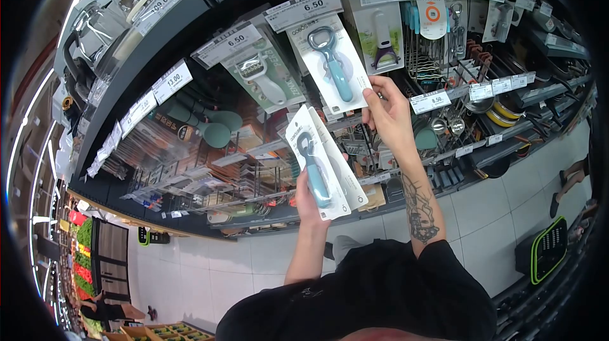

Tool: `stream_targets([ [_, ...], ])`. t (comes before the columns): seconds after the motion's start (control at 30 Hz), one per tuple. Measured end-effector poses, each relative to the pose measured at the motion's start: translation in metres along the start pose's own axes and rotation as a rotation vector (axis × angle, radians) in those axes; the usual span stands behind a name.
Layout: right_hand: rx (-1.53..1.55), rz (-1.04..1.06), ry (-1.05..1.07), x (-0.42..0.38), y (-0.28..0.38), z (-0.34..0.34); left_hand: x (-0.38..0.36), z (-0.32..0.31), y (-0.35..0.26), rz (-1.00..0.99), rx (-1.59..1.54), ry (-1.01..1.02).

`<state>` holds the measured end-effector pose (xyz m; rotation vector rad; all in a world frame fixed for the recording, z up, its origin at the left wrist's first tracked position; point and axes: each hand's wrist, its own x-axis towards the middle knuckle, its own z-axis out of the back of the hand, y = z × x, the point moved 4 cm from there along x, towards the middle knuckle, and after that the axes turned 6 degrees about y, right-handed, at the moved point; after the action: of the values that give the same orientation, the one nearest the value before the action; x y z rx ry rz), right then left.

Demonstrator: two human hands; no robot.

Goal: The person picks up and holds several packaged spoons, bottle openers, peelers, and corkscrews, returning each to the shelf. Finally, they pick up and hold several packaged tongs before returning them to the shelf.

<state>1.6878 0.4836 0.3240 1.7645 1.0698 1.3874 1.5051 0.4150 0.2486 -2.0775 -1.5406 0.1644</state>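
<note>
My left hand (309, 198) is closed on a pair of white carded packs (342, 179), fanned slightly apart. The front pack carries a blue-handled kitchen tool (318, 179) with a dark, ring-shaped head, like a bottle opener. Higher up, a matching carded blue-handled tool (335, 71) hangs under a 6.50 price tag (304, 11). My right hand (388, 111) pinches that card's lower right edge between thumb and fingers. To its left hangs a carded white peeler (263, 78); to its right, another carded white-handled tool (382, 39).
Shelf racks hold green utensils (217, 133), metal ladles (455, 125) and yellow-rimmed pans (504, 116). Price tags (430, 101) jut from the hooks. A black basket with a green rim (547, 249) is at right on the tiled floor (222, 258). Other people's legs show at both sides.
</note>
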Motion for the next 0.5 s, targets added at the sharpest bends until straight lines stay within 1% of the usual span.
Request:
stream_targets([
  [0.1,-0.049,0.027,-0.022,0.000,-0.008,0.001,0.000,-0.003,0.002,0.011,0.048,0.009],
  [0.2,-0.110,0.090,-0.052,-0.004,-0.008,0.001,0.001,-0.007,0.004,0.015,0.141,-0.047],
  [0.23,-0.109,0.090,-0.052,-0.008,-0.005,0.000,0.001,-0.007,0.004,0.007,0.163,-0.067],
  [0.27,-0.151,0.052,-0.098,-0.016,-0.001,0.002,0.001,-0.007,0.004,-0.002,0.184,-0.087],
  [0.3,-0.193,0.013,-0.144,-0.024,0.001,0.003,0.002,-0.006,0.003,-0.003,0.184,-0.088],
  [0.33,-0.193,0.011,-0.142,-0.033,-0.001,0.006,0.002,-0.006,0.003,-0.011,0.162,-0.076],
  [0.4,-0.377,0.055,-0.044,-0.052,-0.004,0.012,0.004,-0.005,0.003,-0.021,0.137,-0.069],
  [0.43,-0.376,0.049,-0.040,-0.062,-0.004,0.013,0.004,-0.003,0.002,-0.044,0.152,-0.105],
  [0.47,-0.246,-0.049,0.026,-0.072,-0.006,0.012,0.004,-0.001,0.002,-0.066,0.168,-0.143],
  [0.5,-0.115,-0.148,0.090,-0.080,-0.007,0.010,0.006,-0.005,0.002,-0.079,0.161,-0.139],
])
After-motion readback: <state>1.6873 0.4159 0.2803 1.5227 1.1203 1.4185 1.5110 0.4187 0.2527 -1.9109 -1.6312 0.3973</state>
